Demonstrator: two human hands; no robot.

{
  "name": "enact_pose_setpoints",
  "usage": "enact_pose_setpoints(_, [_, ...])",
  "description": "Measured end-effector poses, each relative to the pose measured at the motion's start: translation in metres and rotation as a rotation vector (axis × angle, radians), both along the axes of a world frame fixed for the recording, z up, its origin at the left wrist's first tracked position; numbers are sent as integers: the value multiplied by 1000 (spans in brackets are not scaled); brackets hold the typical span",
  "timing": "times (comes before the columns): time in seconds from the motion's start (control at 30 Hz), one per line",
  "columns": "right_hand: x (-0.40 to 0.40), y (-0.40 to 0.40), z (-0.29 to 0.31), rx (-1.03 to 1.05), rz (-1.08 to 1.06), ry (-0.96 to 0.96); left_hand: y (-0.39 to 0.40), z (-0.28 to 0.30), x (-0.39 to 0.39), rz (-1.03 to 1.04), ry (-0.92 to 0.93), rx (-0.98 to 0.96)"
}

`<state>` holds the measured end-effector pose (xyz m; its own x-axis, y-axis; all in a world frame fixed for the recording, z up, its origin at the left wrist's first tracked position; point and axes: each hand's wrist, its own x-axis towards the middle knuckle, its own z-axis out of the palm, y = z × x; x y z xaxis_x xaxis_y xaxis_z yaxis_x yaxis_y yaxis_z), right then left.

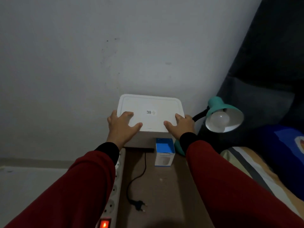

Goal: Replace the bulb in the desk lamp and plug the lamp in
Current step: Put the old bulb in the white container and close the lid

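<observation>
Sleeve (195,142) hides lamp base (178,148) | box label (150,112) unreadable

Brown table (164,186) carries — white box (150,112), bulb carton (164,153), plug (139,205), power strip (115,186).

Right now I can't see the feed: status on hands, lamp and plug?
Both hands, left and right, grip white box lid. Lamp bulb fitted, unlit. Plug loose, power strip beside.

Teal lamp (218,106), white box (150,112)
</observation>
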<state>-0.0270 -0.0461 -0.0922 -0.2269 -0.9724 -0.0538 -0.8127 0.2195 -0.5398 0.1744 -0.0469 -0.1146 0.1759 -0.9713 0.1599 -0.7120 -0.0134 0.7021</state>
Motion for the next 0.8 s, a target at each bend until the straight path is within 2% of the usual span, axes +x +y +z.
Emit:
enact_pose_setpoints(0.2, [2, -31, -17, 29, -7, 113, -38, -20, 0, -3, -70, 48])
enact_pose_setpoints(0.67, [4, -54, -27, 113, 57, 110, -61, -16, 5, -39, -142, 184])
enact_pose_setpoints(0.73, [3, -54, -23, 162, 86, 182, -63, -13, 7, -72, -217, 242])
enact_pose_setpoints(0.8, [3, -54, -18, 193, 121, 291, -66, -8, 7, -111, -383, 288])
